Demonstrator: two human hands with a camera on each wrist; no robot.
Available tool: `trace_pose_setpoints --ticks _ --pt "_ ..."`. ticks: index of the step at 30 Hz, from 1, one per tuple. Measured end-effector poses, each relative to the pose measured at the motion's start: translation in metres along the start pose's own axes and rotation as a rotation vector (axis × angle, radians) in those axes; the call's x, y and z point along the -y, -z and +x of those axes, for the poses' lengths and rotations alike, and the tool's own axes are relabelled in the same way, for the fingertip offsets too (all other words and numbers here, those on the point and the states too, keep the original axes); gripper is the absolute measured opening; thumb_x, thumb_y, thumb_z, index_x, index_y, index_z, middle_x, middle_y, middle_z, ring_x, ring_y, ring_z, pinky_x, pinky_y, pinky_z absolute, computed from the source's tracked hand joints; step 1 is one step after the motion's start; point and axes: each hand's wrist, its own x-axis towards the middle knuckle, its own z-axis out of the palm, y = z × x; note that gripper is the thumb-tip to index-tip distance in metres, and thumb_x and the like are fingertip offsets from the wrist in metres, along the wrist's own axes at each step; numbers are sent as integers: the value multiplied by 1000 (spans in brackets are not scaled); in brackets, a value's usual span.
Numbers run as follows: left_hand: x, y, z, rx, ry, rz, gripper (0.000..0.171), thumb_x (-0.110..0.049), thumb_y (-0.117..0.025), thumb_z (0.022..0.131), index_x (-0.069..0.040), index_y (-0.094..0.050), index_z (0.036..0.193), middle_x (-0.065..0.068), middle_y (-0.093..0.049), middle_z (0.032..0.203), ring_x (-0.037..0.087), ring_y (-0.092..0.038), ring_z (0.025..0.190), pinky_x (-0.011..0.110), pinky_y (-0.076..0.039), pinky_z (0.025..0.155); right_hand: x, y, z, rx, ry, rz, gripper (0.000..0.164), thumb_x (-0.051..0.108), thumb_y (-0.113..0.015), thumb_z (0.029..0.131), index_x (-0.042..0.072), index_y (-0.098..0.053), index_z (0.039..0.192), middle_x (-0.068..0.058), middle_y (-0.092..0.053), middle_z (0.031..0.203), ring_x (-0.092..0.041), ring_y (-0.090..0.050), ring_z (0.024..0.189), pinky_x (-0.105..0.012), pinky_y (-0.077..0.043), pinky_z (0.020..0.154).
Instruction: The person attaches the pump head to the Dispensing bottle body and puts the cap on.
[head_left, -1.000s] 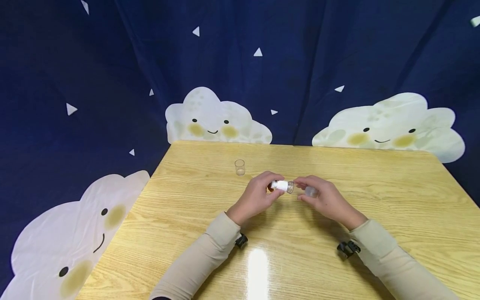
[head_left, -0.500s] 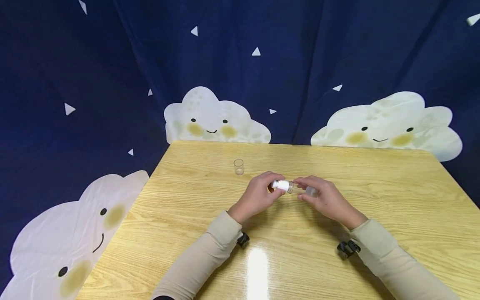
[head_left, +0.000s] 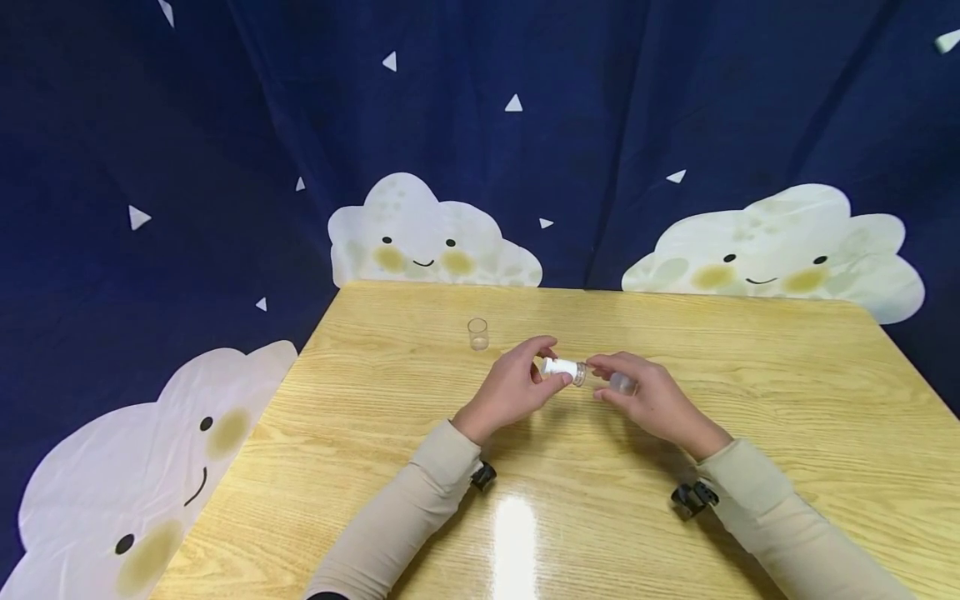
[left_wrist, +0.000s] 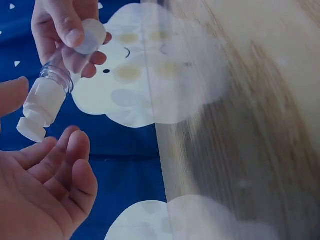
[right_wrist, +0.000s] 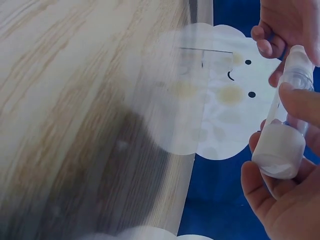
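Curled round the see-through body of a small bottle (right_wrist: pixel 280 150), the right hand (head_left: pixel 652 396) has a firm hold, its thumb laid along the clear part and its fingers passing beneath. Its beige sleeve (head_left: pixel 780 508) lies on the near side, with a black device (head_left: pixel 693 500) at the wrist. Nearly level above the table, the bottle points its white pump top (left_wrist: pixel 44 102) toward the left hand (head_left: pixel 510 387) and its whitish base back into the right palm; ringed clear plastic joins the white part to the body. Loosely spread about the pump top, the left hand has its fingers apart from it in the left wrist view; the thumb sits so close that I can't fairly say whether it touches. Beyond the hands, a little to the left, a small clear cup (head_left: pixel 477 334) stands on the wood-grained table (head_left: pixel 300 467). Past the far edge hangs a navy curtain (head_left: pixel 480 50) scattered with white triangles, two smiling clouds (head_left: pixel 435 225) showing behind the table and another cloud (head_left: pixel 112 475) along the left side.
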Motion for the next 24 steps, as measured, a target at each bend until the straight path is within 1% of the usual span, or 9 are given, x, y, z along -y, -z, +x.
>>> trace_pose_setpoints --ticks 2,5,8,14,20,22,24 --pt "0 0 -1 0 6 8 49 -46 -58 85 -18 -52 126 -6 -62 95 5 -50 62 19 -41 51 0 0 0 4 -6 2 40 14 -70 79 15 -61 118 -6 -66 106 -22 -66 94 -32 -53 78" --pt "1 0 -1 2 -21 23 39 -43 -57 87 -18 -58 117 -6 -58 77 5 -47 58 18 -39 48 1 -1 0 1 -10 -7 40 14 -71 79 15 -61 118 -5 -66 105 -19 -66 93 -32 -54 77" --pt "1 0 -2 10 -40 17 31 -39 -58 87 -19 -60 111 -6 -55 70 5 -45 56 18 -37 46 2 -1 0 3 -21 -20 40 15 -70 79 16 -61 118 -4 -66 104 -17 -65 93 -32 -53 76" --pt "2 0 -3 36 -34 -12 24 -38 -59 87 -21 -60 104 -5 -52 67 6 -43 54 18 -35 46 5 -1 -2 19 -39 -15 40 14 -70 79 15 -61 118 -4 -66 107 -17 -65 95 -33 -53 78" --pt "3 1 -4 55 -11 -64 23 -36 -59 88 -22 -59 106 -5 -54 70 6 -45 57 18 -38 48 7 -1 -1 23 -28 -21 40 14 -70 79 14 -61 118 -5 -66 106 -18 -64 94 -34 -53 78" --pt "4 2 -4 58 -14 -73 22 -32 -60 87 -23 -58 106 -5 -55 74 7 -46 59 18 -39 49 8 -1 -1 22 -27 -22 40 14 -71 79 14 -61 118 -5 -67 104 -17 -64 93 -34 -53 77" --pt "4 2 -3 59 -35 -65 21 -25 -63 86 -23 -57 106 -5 -56 79 7 -47 62 17 -40 51 8 -2 0 27 -22 -17 39 13 -70 79 14 -62 117 -5 -67 104 -17 -64 92 -33 -52 77"
